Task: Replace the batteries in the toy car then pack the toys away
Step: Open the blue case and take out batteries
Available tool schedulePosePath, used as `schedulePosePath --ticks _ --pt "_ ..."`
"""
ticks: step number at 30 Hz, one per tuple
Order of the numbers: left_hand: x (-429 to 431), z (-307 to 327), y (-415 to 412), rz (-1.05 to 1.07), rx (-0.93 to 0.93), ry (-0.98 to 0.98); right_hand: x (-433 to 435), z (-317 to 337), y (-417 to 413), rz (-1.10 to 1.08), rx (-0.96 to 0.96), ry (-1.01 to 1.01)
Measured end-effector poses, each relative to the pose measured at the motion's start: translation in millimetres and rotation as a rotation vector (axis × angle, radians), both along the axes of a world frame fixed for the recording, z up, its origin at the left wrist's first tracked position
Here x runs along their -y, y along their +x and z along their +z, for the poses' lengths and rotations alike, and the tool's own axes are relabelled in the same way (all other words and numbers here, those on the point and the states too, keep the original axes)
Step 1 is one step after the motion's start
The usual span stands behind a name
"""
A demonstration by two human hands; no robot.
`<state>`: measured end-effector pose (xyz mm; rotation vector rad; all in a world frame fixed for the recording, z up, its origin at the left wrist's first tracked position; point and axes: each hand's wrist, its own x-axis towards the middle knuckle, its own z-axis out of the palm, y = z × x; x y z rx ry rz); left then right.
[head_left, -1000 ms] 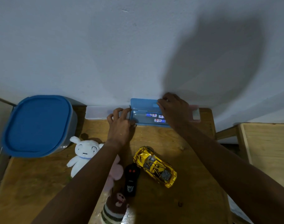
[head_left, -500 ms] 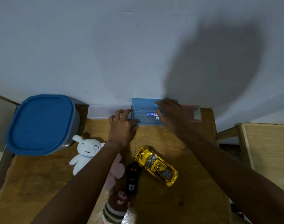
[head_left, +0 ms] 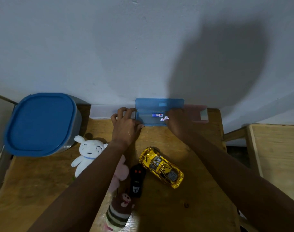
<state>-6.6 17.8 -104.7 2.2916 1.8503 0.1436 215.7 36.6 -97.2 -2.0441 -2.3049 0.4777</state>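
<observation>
A small blue case (head_left: 148,120) stands open against the wall, its lid (head_left: 159,104) leaning back. One blue-and-white battery (head_left: 157,115) lies inside. My left hand (head_left: 125,126) presses on the case's left end. My right hand (head_left: 178,124) is at its right end, fingertips closed on a battery (head_left: 164,118) lifted a little off the case floor. The gold toy car (head_left: 161,167) sits on the wooden table (head_left: 201,190) nearer me, with a black remote (head_left: 137,180) beside its left side.
A large blue-lidded tub (head_left: 40,123) fills the table's back left. A white plush (head_left: 88,152), a pink plush (head_left: 121,173) and a striped brown plush (head_left: 120,210) lie under my left arm. A white case (head_left: 101,112) and a pink case (head_left: 197,113) flank the blue one. A wooden chair (head_left: 276,156) stands to the right.
My right hand has slid from the case's middle to its right end and picked up a battery. Fewer batteries now show inside. My left hand has stayed put.
</observation>
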Motion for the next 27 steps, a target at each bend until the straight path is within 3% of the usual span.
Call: schedulePosePath --ticks 7,18,23,27 --pt "-2.4 1.2 0.4 0.012 -0.001 -0.024 -19.5 8.8 5.4 0.015 -0.135 -0.198" --pt "-5.4 6.2 -0.8 -0.011 0.007 -0.054 -7.6 4.6 -5.1 0.167 -0.188 0.022" --pt "-6.4 6.3 0.1 -0.01 -0.002 -0.061 -12.1 -2.7 -19.1 0.34 0.04 0.064" --pt "-6.6 4.4 -0.2 0.0 -0.018 -0.062 -14.5 -7.9 -19.8 0.386 0.099 0.032"
